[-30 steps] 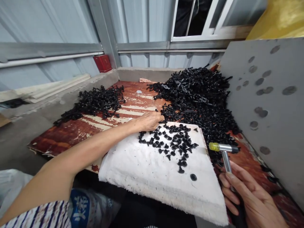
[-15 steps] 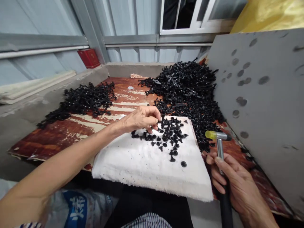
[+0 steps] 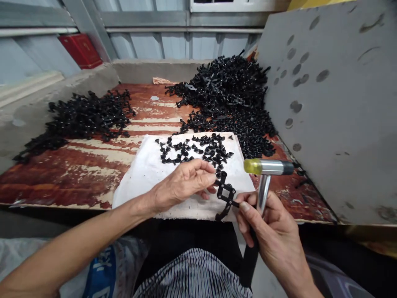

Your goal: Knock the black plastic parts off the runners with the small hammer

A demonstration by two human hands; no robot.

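Observation:
My right hand (image 3: 266,227) is wrapped round the black handle of a hammer (image 3: 268,167) with a yellow face and a metal head. Between its thumb and forefinger it also pinches one arm of a black scissor-like folding linkage (image 3: 228,192). My left hand (image 3: 189,182) is closed at the upper left arm of that linkage, fingertips pinching its end; whether a separate small piece is in them is hidden. Both hands are above a white cloth-covered pad (image 3: 133,182). Many small black mushroom-shaped caps (image 3: 214,151) lie scattered on its far half.
A large heap of black linkages (image 3: 229,91) is at the back right, and a smaller heap (image 3: 93,114) at the left. The worn red-brown board (image 3: 149,111) carries them. A grey spotted panel (image 3: 328,116) stands along the right, and a red box (image 3: 81,50) sits in the back corner.
My left hand has come back from the caps toward my right hand. The hammer has moved left and closer, and a linkage now shows between the hands. My view has tipped downward.

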